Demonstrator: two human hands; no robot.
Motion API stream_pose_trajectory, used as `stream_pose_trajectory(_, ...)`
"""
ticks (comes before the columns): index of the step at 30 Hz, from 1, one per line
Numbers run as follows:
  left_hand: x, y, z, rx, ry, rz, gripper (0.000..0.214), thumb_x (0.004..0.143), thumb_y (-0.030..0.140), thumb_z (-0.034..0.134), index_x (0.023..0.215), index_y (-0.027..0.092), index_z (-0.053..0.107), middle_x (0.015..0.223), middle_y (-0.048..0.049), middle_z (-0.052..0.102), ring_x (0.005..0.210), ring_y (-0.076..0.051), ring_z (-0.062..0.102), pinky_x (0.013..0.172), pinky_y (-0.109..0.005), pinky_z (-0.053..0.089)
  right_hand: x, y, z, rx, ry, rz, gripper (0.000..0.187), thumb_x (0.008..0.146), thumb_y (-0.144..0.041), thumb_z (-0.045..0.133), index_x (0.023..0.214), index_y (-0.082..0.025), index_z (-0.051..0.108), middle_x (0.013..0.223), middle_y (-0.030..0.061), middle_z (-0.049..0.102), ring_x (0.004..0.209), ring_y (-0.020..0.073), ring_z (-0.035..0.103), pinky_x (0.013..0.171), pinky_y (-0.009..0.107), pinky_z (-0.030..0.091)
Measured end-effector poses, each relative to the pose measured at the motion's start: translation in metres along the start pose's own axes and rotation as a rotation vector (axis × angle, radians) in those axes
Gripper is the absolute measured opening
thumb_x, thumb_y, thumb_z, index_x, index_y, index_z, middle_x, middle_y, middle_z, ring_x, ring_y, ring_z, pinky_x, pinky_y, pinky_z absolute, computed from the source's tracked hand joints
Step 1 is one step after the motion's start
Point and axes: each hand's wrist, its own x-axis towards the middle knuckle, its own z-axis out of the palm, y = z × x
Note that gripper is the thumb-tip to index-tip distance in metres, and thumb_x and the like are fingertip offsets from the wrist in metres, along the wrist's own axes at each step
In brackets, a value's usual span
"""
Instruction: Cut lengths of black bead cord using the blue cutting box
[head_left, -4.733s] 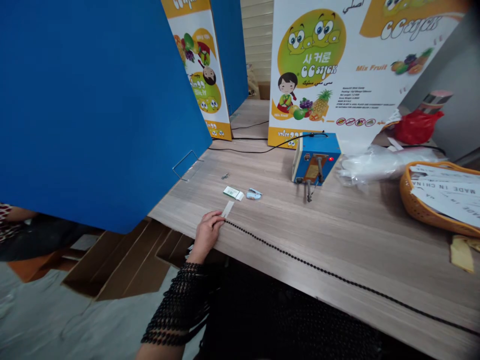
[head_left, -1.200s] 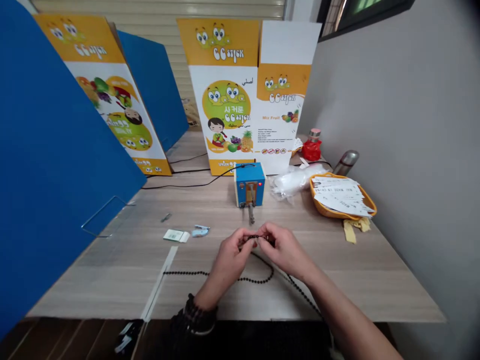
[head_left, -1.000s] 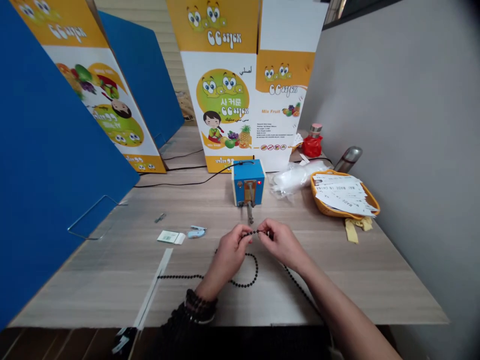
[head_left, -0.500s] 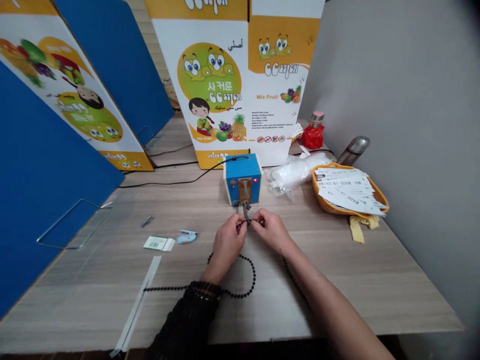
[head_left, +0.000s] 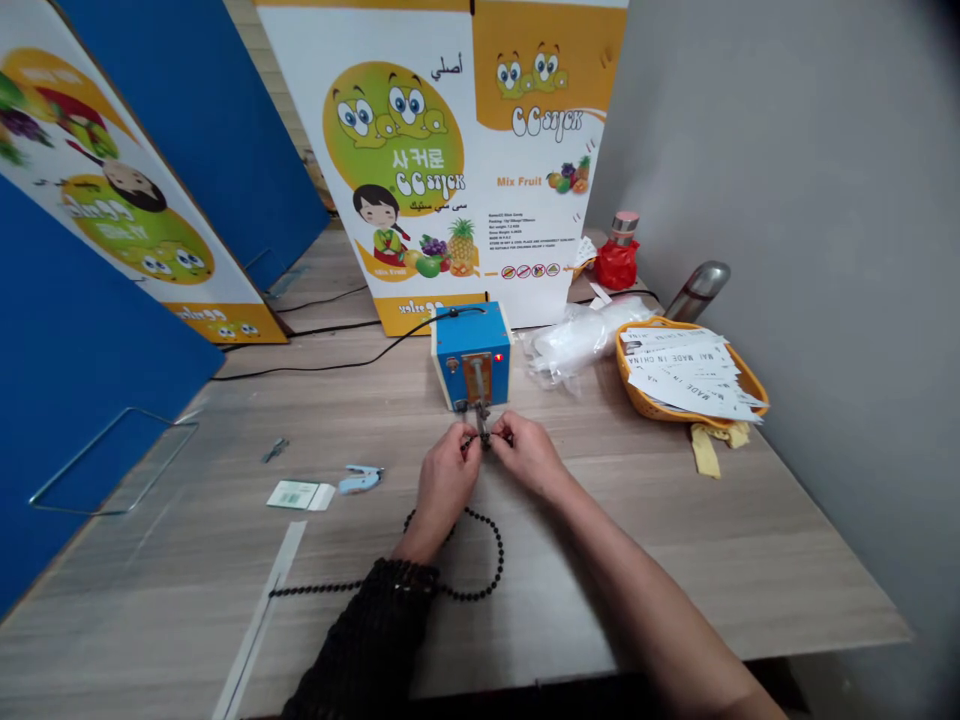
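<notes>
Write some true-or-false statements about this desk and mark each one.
The left hand and right hand both pinch a string of black beads near the front of the blue box. True.

The orange basket sits left of the blue box. False: the orange basket sits to its right.

The paper slips in the basket read MADE IN CHINA. True.

The small blue item lies in the basket. False: the small blue item lies on the desk, left of the hands.

The worktop (head_left: 675,540) looked like matt wood-grain laminate, the black beads (head_left: 501,560) glossy, the flask (head_left: 697,278) smooth polished metal, the basket (head_left: 645,397) orange plastic, and the bag (head_left: 577,340) thin clear plastic.
</notes>
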Motion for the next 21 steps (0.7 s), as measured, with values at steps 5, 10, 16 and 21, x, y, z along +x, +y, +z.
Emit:
stream_pose_trajectory(5, -0.012, 0.012, -0.018, -0.140, -0.078, -0.086, 0.011, 0.087, 0.024, 0.051, 0.092, 0.018, 0.058, 0.069, 0.0005, 0.055, 0.064, -0.016, 0.051, 0.063, -0.025, 0.035, -0.011, 0.006, -0.025, -0.252, -0.003, 0.058, 0.006, 0.089, -0.023, 0.062, 0.090, -0.018, 0.065, 0.091, 0.0026, 0.064, 0.077, 0.0149, 0.057, 0.065, 0.022, 0.035)
stream_pose_trajectory(10, -0.083, 0.067, -0.059, -0.584, -0.535, -0.066, 0.009, 0.083, 0.021, 0.053, 0.089, 0.017, 0.058, 0.063, 0.0041, 0.048, 0.057, -0.010, 0.043, 0.054, -0.021, 0.032, -0.049, -0.016, -0.032, -0.441, -0.133, 0.019, 0.017, 0.098, -0.033, 0.056, 0.096, -0.021, 0.068, 0.082, 0.0038, 0.066, 0.073, 0.0179, 0.060, 0.062, 0.026, 0.034)
stream_pose_trajectory(16, -0.152, 0.107, -0.070, -0.900, -0.821, -0.061, 0.014, 0.066, 0.011, 0.057, 0.079, 0.016, 0.054, 0.056, 0.0069, 0.043, 0.046, -0.006, 0.034, 0.043, -0.017, 0.025, -0.102, -0.059, 0.041, -0.358, -0.575, -0.270, 0.012, 0.091, -0.033, 0.064, 0.099, -0.024, 0.066, 0.086, 0.0028, 0.071, 0.077, 0.0207, 0.065, 0.060, 0.026, 0.034)
stream_pose_trajectory(21, -0.171, 0.094, -0.074, -1.052, -0.752, -0.227, 0.012, 0.065, 0.014, 0.057, 0.077, 0.015, 0.055, 0.060, 0.0047, 0.046, 0.052, -0.006, 0.038, 0.048, -0.017, 0.028, -0.121, -0.058, 0.049, -0.538, -0.594, -0.160, 0.010, 0.093, -0.020, 0.055, 0.099, -0.021, 0.064, 0.094, 0.0054, 0.069, 0.078, 0.0198, 0.066, 0.060, 0.026, 0.036)
